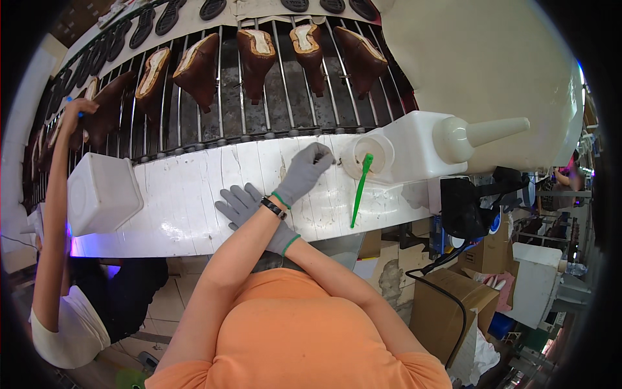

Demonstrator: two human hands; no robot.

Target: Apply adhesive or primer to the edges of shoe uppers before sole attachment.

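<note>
My forearms cross over the front edge of a white worktop [188, 201]. My left hand [303, 174], in a grey glove with a dark band on the wrist, reaches across to the right. Its fingers are curled in, and whatever they may hold is hidden. Below that wrist my right hand [246, 211], gloved too, points left with fingers spread over the worktop. Just right of my left hand stands a small translucent cup [353, 162]. A green-handled brush [359, 198] leans on its rim, the handle slanting down toward me.
Brown shoe uppers [259, 65] lie on a roller conveyor [223, 123] beyond the worktop, black soles [170, 16] behind them. A white spouted bottle [421, 146] lies right, a white container [107, 194] left. A co-worker's hand [81, 110] reaches over the conveyor. Cardboard boxes [447, 301] stand lower right.
</note>
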